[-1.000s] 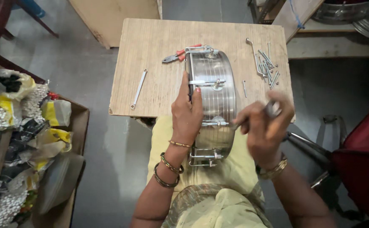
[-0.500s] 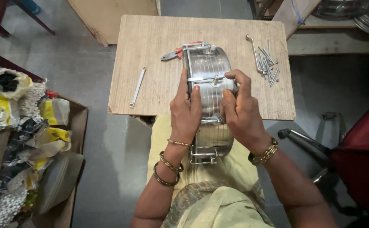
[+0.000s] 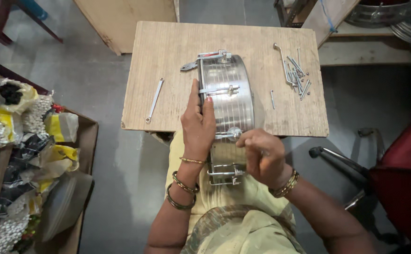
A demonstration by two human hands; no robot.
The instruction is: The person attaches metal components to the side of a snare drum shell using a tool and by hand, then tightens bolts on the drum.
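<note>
A shiny metal drum shell lies on its side, half on the wooden board and half over my lap. My left hand rests flat on the shell's left rim, fingers pointing away from me. My right hand is closed near the shell's lower right side, pinching a small metal fitting against a tension lug. More lugs and brackets are fixed along the shell.
A loose pile of long bolts lies at the board's right. A spanner lies at its left, pliers behind the shell. A cardboard box of packets stands on the floor at left, a chair base at right.
My right hand came from beside the shell, crossed over its top, then dropped to the lower right side, closing on a small fitting. My left hand stayed on the rim.
</note>
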